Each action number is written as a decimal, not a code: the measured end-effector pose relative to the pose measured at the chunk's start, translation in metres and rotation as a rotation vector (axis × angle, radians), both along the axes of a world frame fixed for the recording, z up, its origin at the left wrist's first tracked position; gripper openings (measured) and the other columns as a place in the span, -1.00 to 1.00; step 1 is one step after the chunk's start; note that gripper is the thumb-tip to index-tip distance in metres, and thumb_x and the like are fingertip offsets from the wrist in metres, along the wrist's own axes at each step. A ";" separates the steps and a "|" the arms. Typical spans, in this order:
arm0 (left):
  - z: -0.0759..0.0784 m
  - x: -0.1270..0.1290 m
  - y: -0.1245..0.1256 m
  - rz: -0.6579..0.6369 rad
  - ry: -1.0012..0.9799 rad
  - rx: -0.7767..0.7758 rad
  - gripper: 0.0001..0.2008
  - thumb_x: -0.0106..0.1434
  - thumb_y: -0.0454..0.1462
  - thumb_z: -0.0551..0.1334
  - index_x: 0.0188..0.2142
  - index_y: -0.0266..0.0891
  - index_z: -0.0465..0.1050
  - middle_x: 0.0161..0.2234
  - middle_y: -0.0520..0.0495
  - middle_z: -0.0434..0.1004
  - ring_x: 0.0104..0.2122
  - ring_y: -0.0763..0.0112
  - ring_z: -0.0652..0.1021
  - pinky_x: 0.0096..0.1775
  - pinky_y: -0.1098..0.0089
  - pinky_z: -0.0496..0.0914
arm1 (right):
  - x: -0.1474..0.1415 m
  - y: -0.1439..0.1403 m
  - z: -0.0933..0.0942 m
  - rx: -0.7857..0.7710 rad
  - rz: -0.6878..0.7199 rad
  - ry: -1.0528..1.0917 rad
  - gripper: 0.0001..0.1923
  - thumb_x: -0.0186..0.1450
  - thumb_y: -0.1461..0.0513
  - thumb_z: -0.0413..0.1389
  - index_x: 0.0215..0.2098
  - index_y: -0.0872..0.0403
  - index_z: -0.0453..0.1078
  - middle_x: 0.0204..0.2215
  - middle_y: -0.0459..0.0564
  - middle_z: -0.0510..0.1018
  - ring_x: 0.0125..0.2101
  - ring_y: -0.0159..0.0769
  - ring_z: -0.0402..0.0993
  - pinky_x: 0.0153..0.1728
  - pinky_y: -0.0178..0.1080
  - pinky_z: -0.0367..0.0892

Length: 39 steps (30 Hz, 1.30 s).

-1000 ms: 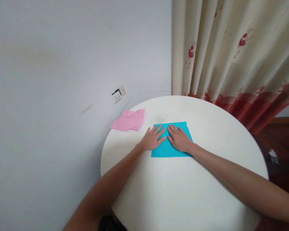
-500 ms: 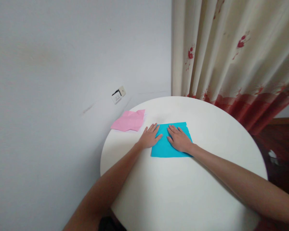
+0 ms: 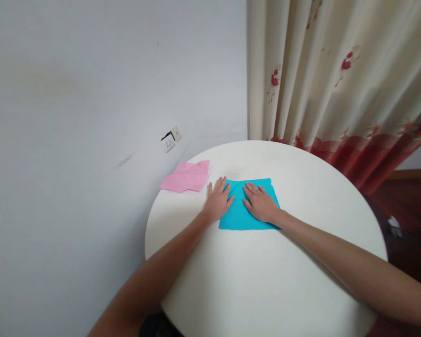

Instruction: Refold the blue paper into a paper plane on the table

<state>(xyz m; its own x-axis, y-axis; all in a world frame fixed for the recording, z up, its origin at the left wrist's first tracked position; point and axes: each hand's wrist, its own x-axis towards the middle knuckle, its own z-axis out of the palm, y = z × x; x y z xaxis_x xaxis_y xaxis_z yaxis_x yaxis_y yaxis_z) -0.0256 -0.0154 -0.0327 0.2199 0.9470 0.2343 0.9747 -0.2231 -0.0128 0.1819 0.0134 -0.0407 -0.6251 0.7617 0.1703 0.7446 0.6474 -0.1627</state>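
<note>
Hands, left (image 3: 218,202) and right (image 3: 261,204), lie spread flat on blue paper (image 3: 239,216), pink paper (image 3: 187,176) just beside the left.

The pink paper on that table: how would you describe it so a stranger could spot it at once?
Start at the round white table by the wall. At its far left edge, below the wall socket, lies the pink paper. It is creased and untouched, just beyond the left hand, whereas the blue paper lies flat under both hands.

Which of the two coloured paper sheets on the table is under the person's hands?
The blue sheet: the right hand lies flat on it and the left hand covers its left edge. The pink sheet lies untouched nearer the wall.
</note>
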 end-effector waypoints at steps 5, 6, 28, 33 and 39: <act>0.006 0.019 -0.010 -0.190 0.036 -0.044 -0.48 0.50 -0.15 -0.07 0.37 -0.27 0.14 0.40 -0.24 0.08 0.41 0.14 0.07 0.38 -0.02 -0.10 | 0.003 -0.001 0.002 -0.010 0.003 -0.002 -0.37 0.49 0.09 -0.17 0.41 0.30 0.07 0.41 0.24 0.06 0.41 -0.02 -0.07 0.36 0.07 -0.07; 0.005 0.021 -0.010 -0.216 0.025 -0.075 -0.47 0.51 -0.12 -0.08 0.38 -0.28 0.12 0.40 -0.25 0.09 0.41 0.15 0.08 0.38 0.01 -0.06 | 0.003 -0.001 0.002 -0.010 0.007 -0.003 -0.37 0.49 0.10 -0.18 0.41 0.29 0.07 0.41 0.23 0.06 0.41 -0.03 -0.06 0.36 0.07 -0.07; -0.001 0.006 -0.003 -0.218 0.000 -0.206 -0.31 0.48 0.12 -0.11 0.46 -0.11 -0.09 0.46 -0.17 -0.17 0.43 -0.02 -0.06 0.34 -0.15 -0.04 | 0.010 0.013 0.000 -0.038 -0.077 -0.012 -0.37 0.51 0.06 -0.22 0.43 0.19 0.05 0.43 0.17 0.02 0.42 0.00 -0.12 0.35 0.13 -0.10; 0.002 0.005 -0.004 -0.231 -0.012 -0.237 -0.40 0.48 0.12 -0.11 0.44 0.14 -0.07 0.48 -0.06 -0.25 0.43 -0.08 -0.09 0.33 -0.18 -0.06 | 0.025 0.035 -0.002 -0.008 -0.146 -0.028 -0.39 0.51 0.09 -0.22 0.41 0.24 0.09 0.42 0.22 0.07 0.40 0.00 -0.04 0.34 0.08 -0.06; 0.004 0.005 -0.004 -0.223 -0.018 -0.250 -0.41 0.48 0.13 -0.12 0.43 0.18 -0.06 0.48 -0.01 -0.25 0.43 -0.08 -0.10 0.33 -0.17 -0.06 | 0.020 0.017 0.002 0.148 -0.138 0.032 -0.42 0.49 0.20 -0.24 0.39 0.32 0.09 0.40 0.26 0.12 0.41 0.01 -0.08 0.37 0.11 -0.20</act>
<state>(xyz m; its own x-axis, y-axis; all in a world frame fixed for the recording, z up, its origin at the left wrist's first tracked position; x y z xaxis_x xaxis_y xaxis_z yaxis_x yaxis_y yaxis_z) -0.0202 -0.0191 -0.0285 0.4265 0.9045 0.0063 0.9009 -0.4254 0.0863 0.2018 0.0304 -0.0383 -0.5090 0.8050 0.3049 0.8239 0.5581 -0.0982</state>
